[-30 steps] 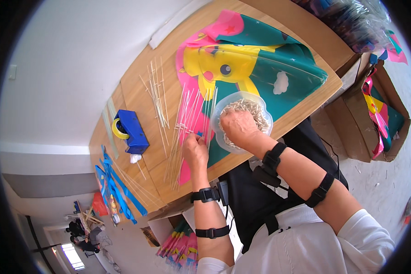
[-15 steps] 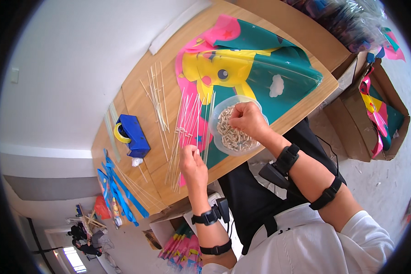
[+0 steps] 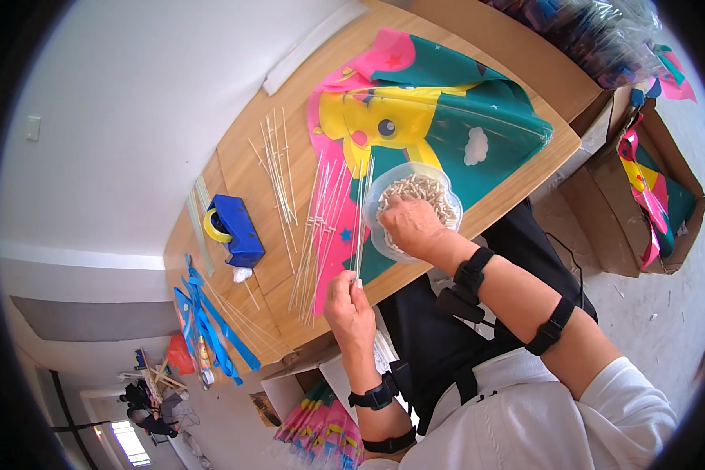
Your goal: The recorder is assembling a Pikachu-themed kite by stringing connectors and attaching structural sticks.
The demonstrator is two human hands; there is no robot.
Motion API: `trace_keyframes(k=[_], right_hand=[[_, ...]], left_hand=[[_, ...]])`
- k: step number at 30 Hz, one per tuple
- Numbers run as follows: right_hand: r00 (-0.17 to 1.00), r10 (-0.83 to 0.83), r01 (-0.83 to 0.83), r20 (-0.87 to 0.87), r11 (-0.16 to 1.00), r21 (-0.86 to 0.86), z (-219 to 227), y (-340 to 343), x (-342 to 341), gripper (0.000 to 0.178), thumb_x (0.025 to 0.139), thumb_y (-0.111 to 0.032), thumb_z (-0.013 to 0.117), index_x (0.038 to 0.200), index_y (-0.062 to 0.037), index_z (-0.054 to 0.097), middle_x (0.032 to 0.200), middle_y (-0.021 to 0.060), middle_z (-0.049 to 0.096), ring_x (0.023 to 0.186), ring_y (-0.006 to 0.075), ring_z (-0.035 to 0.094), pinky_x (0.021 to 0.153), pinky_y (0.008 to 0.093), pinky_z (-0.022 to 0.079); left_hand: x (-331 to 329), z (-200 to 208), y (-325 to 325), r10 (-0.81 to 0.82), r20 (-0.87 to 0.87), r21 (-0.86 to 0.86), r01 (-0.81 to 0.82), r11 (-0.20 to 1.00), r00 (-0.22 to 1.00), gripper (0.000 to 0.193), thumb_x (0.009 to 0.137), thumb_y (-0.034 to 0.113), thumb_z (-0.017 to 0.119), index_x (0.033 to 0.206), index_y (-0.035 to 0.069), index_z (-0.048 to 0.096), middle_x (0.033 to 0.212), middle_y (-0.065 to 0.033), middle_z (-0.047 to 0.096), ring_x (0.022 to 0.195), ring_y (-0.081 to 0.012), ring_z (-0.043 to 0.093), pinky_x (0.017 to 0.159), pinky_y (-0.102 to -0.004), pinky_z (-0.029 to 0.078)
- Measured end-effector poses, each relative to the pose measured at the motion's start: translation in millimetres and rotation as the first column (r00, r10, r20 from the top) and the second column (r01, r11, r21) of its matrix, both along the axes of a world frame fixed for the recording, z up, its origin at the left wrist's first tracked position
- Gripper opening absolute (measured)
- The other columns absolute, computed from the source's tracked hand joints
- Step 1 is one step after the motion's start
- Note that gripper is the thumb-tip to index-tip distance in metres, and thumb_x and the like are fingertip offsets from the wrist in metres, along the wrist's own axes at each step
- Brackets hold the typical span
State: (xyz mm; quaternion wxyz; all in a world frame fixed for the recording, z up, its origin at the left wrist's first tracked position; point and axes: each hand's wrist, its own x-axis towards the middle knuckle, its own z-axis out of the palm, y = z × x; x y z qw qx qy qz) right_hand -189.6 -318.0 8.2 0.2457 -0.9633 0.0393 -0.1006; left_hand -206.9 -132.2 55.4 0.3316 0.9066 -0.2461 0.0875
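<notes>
My left hand (image 3: pixel 351 315) is closed in a pinch at the near end of a thin white rod (image 3: pixel 359 254), close to the table's front edge. My right hand (image 3: pixel 417 225) reaches into a clear plastic bowl (image 3: pixel 370 205) full of short off-white tube pieces (image 3: pixel 415 186). Its fingers are bent together among the pieces; their tips are partly hidden. Left of the bowl, several thin rods (image 3: pixel 321 227) carry small crosspieces and lie over a pink, green and yellow printed plastic sheet (image 3: pixel 493 125). More rods (image 3: pixel 274 168) lie on bare wood farther left.
A blue tape dispenser (image 3: pixel 241 231) stands on the wooden table (image 3: pixel 239 164), left of the rods. Blue strips (image 3: pixel 211 321) hang near the table's left end. On the floor at right is a cardboard box (image 3: pixel 603 219) with printed sheets. Pink and green packages (image 3: pixel 321 423) fill a box below.
My right hand has gone from a pinch above the bowl down into the tube pieces. My left hand has shifted slightly right and nearer to me, still pinching a rod.
</notes>
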Motion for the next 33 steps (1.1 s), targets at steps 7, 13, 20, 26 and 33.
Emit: trace_keyframes(k=[7, 13, 20, 26, 33], right_hand=[[0.998, 0.023, -0.024, 0.052, 0.999, 0.026, -4, 0, -1, 0.01, 0.072, -0.01, 0.06, 0.077, -0.0054, 0.067, 0.087, 0.0155, 0.062, 0.087, 0.0307, 0.063, 0.073, 0.0374, 0.051], [0.996, -0.089, 0.08, 0.019, 0.959, 0.271, -1, -8, -3, 0.01, 0.071, -0.009, 0.059, 0.076, -0.005, 0.067, 0.09, 0.0149, 0.062, 0.089, 0.0317, 0.062, 0.076, 0.0388, 0.051], [0.993, 0.012, -0.019, 0.114, 0.998, 0.065, -10, 3, 0, 0.009, 0.071, -0.009, 0.058, 0.076, -0.0065, 0.066, 0.086, 0.014, 0.06, 0.086, 0.0305, 0.061, 0.073, 0.0384, 0.051], [0.999, 0.018, -0.016, 0.047, 0.998, -0.053, -1, 9, -2, 0.011, 0.073, -0.012, 0.06, 0.079, -0.0068, 0.068, 0.088, 0.0133, 0.062, 0.088, 0.0284, 0.062, 0.072, 0.038, 0.052], [0.999, 0.05, -0.05, -0.002, 0.997, -0.065, 9, 16, -5, 0.012, 0.073, -0.015, 0.061, 0.079, -0.0082, 0.069, 0.087, 0.0132, 0.062, 0.084, 0.0282, 0.062, 0.07, 0.0383, 0.052]], left_hand=[[-5, 1, 5, 0.006, -0.012, 0.018, -0.006, 1.0, 1.0, 0.017, 0.081, -0.005, 0.056, 0.097, 0.0, 0.056, 0.087, -0.0168, 0.06, 0.078, -0.0334, 0.06, 0.069, -0.0388, 0.048], [-10, 6, 12, 0.033, -0.024, -0.026, -0.034, 0.999, 0.999, 0.017, 0.079, -0.006, 0.057, 0.095, 0.0, 0.058, 0.084, -0.0155, 0.06, 0.076, -0.0319, 0.06, 0.067, -0.0381, 0.048], [-12, 7, 6, 0.006, 0.034, -0.014, -0.005, 1.0, 0.999, 0.018, 0.078, -0.006, 0.057, 0.094, 0.001, 0.058, 0.083, -0.0152, 0.06, 0.074, -0.0317, 0.06, 0.066, -0.0382, 0.049], [-12, 10, 6, 0.004, 0.019, 0.003, -0.004, 1.0, 1.0, 0.019, 0.077, -0.007, 0.057, 0.095, 0.001, 0.058, 0.083, -0.0156, 0.061, 0.075, -0.032, 0.061, 0.067, -0.0383, 0.049], [-12, 7, 6, 0.002, 0.03, -0.006, -0.002, 1.0, 1.0, 0.02, 0.077, -0.007, 0.057, 0.095, 0.001, 0.058, 0.083, -0.0155, 0.06, 0.074, -0.0324, 0.06, 0.066, -0.0393, 0.048]])
